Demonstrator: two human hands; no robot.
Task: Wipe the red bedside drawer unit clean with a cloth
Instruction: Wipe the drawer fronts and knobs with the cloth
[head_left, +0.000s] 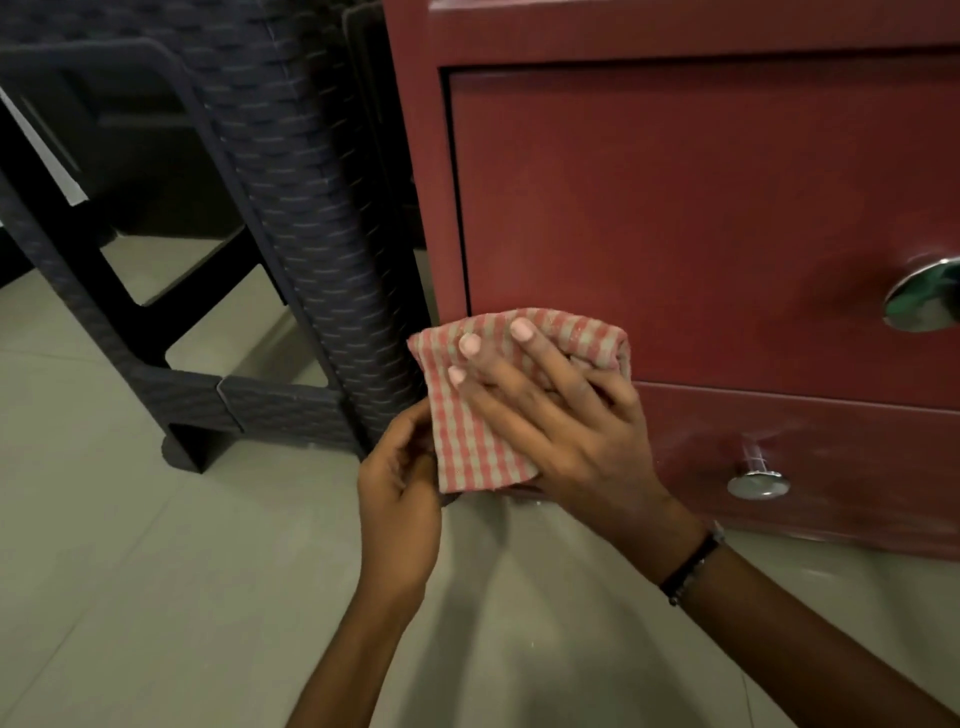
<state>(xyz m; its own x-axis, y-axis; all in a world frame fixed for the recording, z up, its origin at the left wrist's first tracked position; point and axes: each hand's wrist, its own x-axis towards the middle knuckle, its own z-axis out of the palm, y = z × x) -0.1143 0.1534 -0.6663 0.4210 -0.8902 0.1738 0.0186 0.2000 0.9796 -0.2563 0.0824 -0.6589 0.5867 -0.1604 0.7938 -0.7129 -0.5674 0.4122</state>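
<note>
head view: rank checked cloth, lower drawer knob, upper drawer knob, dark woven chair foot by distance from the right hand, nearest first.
From the right hand:
1. Checked cloth, under its fingers, touching.
2. Lower drawer knob, to its right on the lower drawer.
3. Upper drawer knob, up and right at the frame edge.
4. Dark woven chair foot, far left on the floor.
Ranks 3 and 4 are close; order tentative.

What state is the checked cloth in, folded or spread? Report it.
Folded: the checked cloth shows doubled layers bunched under the right hand.
</note>
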